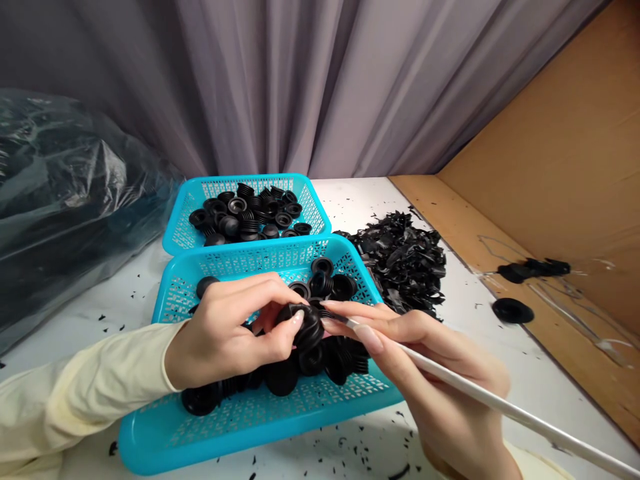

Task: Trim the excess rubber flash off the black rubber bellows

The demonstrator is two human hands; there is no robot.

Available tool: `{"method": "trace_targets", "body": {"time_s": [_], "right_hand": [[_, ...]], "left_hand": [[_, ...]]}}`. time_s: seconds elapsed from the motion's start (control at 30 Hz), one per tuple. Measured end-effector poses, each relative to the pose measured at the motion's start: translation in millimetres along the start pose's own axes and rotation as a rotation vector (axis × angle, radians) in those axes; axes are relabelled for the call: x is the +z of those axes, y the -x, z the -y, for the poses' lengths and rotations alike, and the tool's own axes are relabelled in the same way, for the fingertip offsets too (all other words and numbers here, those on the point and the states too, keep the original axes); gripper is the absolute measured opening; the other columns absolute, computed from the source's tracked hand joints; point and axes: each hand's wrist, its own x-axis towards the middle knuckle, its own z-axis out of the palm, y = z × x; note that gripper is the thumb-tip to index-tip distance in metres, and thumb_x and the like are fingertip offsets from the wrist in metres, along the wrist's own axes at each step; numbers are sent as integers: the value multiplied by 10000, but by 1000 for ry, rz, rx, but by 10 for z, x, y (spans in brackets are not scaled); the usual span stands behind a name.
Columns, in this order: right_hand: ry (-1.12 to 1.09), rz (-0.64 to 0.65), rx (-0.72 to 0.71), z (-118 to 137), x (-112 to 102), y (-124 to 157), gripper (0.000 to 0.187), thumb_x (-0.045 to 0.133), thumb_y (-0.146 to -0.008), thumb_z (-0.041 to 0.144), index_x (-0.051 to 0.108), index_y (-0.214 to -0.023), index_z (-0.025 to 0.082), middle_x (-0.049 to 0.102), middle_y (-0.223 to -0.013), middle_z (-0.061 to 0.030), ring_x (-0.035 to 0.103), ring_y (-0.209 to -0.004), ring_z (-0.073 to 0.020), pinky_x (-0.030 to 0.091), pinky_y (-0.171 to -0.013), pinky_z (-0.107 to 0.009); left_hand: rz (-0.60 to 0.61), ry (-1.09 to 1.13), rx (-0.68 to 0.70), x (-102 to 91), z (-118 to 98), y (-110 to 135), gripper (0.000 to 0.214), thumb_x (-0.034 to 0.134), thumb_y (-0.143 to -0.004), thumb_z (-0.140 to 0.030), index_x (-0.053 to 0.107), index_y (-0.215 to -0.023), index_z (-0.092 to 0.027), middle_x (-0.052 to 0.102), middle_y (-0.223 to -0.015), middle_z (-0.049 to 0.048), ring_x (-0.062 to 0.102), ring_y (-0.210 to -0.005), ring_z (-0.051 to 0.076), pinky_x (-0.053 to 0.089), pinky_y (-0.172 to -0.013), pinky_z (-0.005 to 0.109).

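Observation:
My left hand (230, 330) is closed on a black ribbed rubber part (306, 327), holding it above the near blue basket (250, 427). My right hand (425, 367) is closed around a thin white tool (500, 403), pen-fashion, and the tool's tip touches the rubber part. Several more black rubber parts (300, 367) lie in the near basket under both hands.
A second blue basket (195, 200) with several black parts stands behind the first. A heap of black trimmings (400, 263) lies to the right, with loose black pieces (513, 310) on the brown board (550, 200). A dark plastic bag (65, 200) fills the left. Grey curtain behind.

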Motion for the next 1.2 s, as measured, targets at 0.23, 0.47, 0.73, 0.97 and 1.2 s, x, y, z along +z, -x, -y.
{"method": "trace_targets", "body": {"time_s": [0.23,0.47,0.73,0.97,1.2], "right_hand": [[-55,15,82,-8,9,-21,150,618,-877,135,693,-798,239,776,-977,-21,736,-907,-230,628,-735,-325],[-9,-273,73,-19,32,-47,106,669,-850,230,738,-777,263,786,-779,24,746,-699,-189,582,-662,-302],[109,-390,276,-80,45,-69,198,744,-745,399,735,-656,222,441,-362,73,336,-321,-58,209,-293,-212],[134,-314,194,-115,37,-76,112,718,-781,338,733,-703,258,530,-450,59,434,-394,-64,337,-353,-179],[-75,-183,185,-138,92,-94,200,478,-971,327,662,-1035,281,632,-508,58,565,-456,-81,466,-451,-175]], "left_hand": [[-6,-31,1,-1,4,5,104,550,-795,-78,625,-770,-146,599,-551,-26,499,-444,59,399,-432,148],[-4,35,2,16,8,8,118,588,-743,-74,627,-846,-118,637,-658,14,514,-509,74,443,-491,172],[84,90,-34,-13,10,15,174,547,-788,-76,635,-938,-87,653,-750,36,580,-626,85,488,-597,160],[135,115,-74,-17,9,31,196,553,-812,-85,626,-994,-86,666,-839,43,585,-683,81,494,-639,154],[135,102,-76,-1,14,17,191,574,-807,-93,623,-990,-72,662,-853,52,572,-662,87,501,-617,169]]}}
